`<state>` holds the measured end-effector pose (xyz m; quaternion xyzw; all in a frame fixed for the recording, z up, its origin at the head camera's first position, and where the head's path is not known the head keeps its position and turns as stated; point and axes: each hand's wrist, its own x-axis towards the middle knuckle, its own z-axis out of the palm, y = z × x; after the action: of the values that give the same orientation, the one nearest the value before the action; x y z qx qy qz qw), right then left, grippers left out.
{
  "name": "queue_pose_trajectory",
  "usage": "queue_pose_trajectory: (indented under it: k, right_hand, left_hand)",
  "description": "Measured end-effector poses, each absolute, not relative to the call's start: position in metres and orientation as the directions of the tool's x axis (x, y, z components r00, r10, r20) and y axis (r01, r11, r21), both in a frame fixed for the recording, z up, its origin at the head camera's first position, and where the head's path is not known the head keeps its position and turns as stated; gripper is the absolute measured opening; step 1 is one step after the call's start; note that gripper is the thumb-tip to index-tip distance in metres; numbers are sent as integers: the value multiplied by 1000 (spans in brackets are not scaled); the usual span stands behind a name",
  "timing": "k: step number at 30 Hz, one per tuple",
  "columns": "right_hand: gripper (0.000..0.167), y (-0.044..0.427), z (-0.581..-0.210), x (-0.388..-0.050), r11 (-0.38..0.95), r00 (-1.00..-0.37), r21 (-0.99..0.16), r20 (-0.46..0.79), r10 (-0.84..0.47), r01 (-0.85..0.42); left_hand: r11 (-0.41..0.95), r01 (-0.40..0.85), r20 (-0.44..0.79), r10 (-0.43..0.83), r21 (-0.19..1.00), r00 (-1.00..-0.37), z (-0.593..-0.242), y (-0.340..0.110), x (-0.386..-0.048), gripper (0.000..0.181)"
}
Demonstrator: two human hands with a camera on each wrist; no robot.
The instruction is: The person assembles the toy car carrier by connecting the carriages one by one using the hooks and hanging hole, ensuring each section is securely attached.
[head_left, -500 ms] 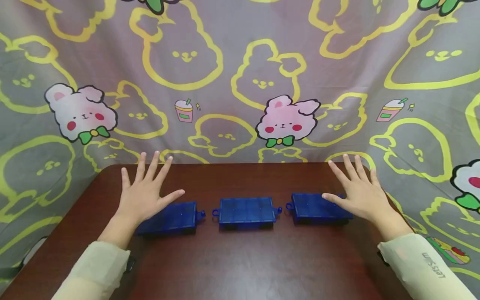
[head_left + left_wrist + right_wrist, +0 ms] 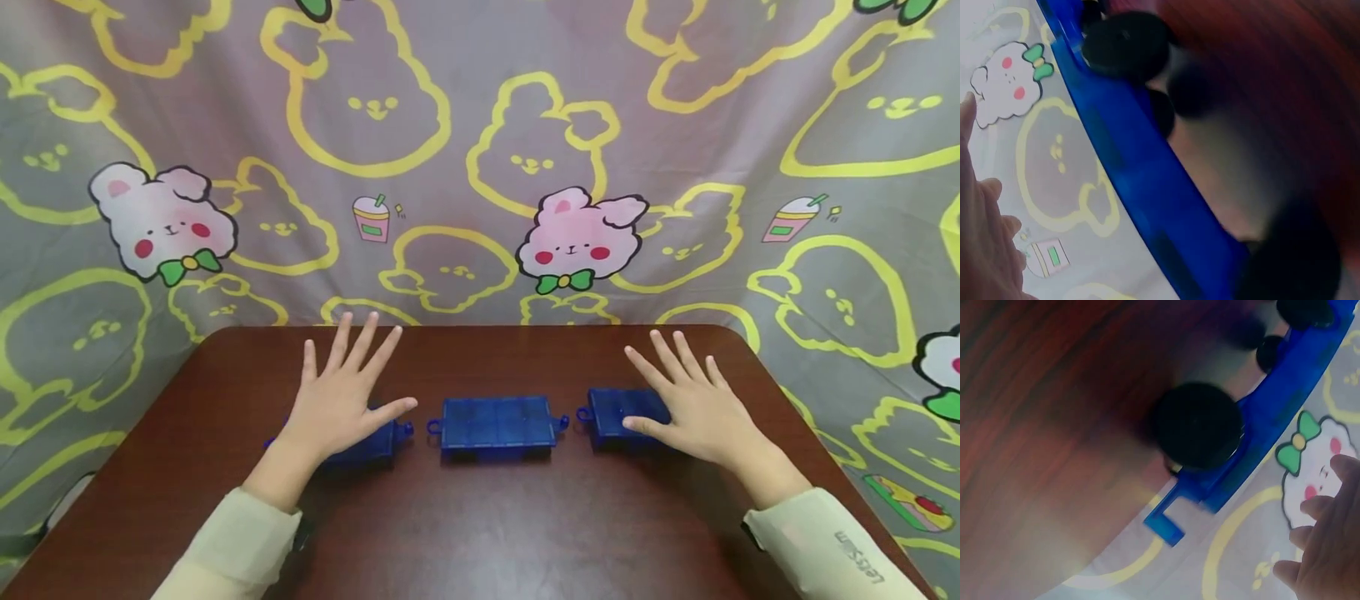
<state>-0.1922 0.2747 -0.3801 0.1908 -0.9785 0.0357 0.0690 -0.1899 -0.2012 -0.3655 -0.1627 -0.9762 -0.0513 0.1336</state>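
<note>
Three blue toy wagons with black wheels stand in a row on a dark wooden table [image 2: 480, 517]. My left hand [image 2: 337, 404], fingers spread, is over the left wagon [image 2: 367, 446] and hides much of it. The right wagon [image 2: 615, 408] is partly covered by my right hand [image 2: 701, 408], also spread with nothing in it. Between the hands sits the middle wagon [image 2: 497, 423], with a ring at its left end and a peg at its right. Gaps separate the wagons. A black wheel [image 2: 1125, 47] shows in the left wrist view, another wheel [image 2: 1199, 425] in the right.
A grey curtain [image 2: 465, 67] printed with yellow outlines and rabbit faces hangs behind the table's far edge and along both sides. At the far left, a pale object [image 2: 71, 500] shows partly beyond the table edge.
Both hands have moved inward toward the middle wagon, the left hand to the right and the right hand slightly to the left. Their fingers remain spread.
</note>
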Motion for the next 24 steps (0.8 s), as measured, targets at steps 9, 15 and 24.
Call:
queue_pose_trajectory:
  k: [9, 15, 24]
  right_hand:
    - [96, 256, -387, -187, 897, -895, -42, 97, -434, -440]
    - [96, 249, -389, -184, 882, -885, -71, 51, -462, -465]
    - [88, 248, -394, -190, 846, -854, -121, 44, -518, -519]
  left_hand:
    - [878, 470, 210, 445, 88, -871, -370, -165, -188, 95]
    - [824, 552, 149, 534, 129, -832, -373, -147, -186, 93]
    - [794, 580, 35, 584, 181, -811, -379, -133, -189, 90]
